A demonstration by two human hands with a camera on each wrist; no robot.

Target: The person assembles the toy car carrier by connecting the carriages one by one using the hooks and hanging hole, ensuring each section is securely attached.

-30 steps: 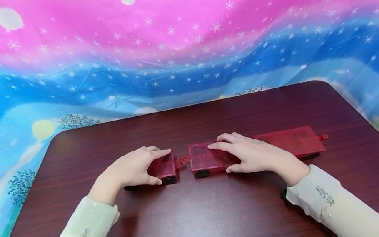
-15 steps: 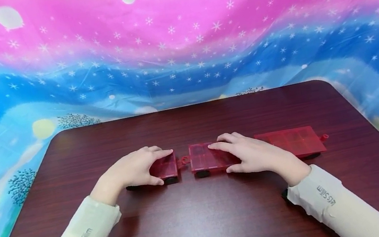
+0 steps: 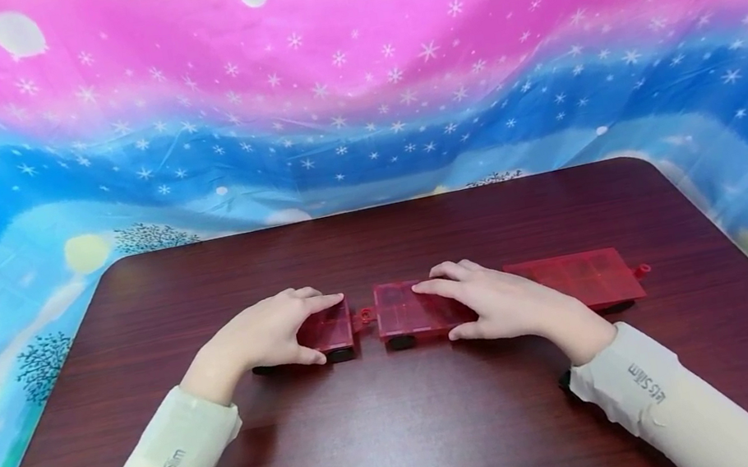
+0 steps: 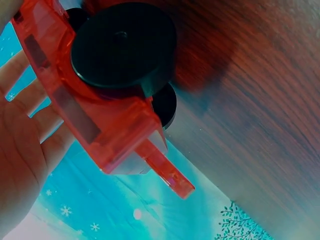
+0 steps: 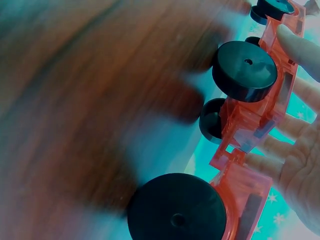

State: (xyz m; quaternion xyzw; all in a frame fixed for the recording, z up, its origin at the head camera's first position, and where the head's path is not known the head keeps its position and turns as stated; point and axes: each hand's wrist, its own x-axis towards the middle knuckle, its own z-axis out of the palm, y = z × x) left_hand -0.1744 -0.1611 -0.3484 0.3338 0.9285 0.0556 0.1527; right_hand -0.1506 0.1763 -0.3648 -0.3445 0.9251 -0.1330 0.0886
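Note:
Three translucent red toy wagons with black wheels stand in a row on the table. My left hand (image 3: 260, 333) grips the left wagon (image 3: 328, 325), thumb on the near side and fingers over the top. Its free end has a flat red bar (image 4: 170, 175) in the left wrist view. My right hand (image 3: 509, 297) holds the middle wagon (image 3: 397, 304) the same way and hides its right part. Between these two wagons, the small red couplings (image 3: 365, 316) overlap. Further right is the third wagon (image 3: 584, 276), its coupling joined to the middle wagon's in the right wrist view (image 5: 245, 197).
The dark brown wooden table (image 3: 362, 252) has rounded far corners. Behind and beside it hangs a pink and blue cloth (image 3: 358, 102) with snowflakes. A red peg (image 3: 642, 270) sticks out from the third wagon's right end.
My left hand has slid the left wagon slightly to the right, narrowing the gap to the middle wagon. The right hand and its wagon have stayed almost still.

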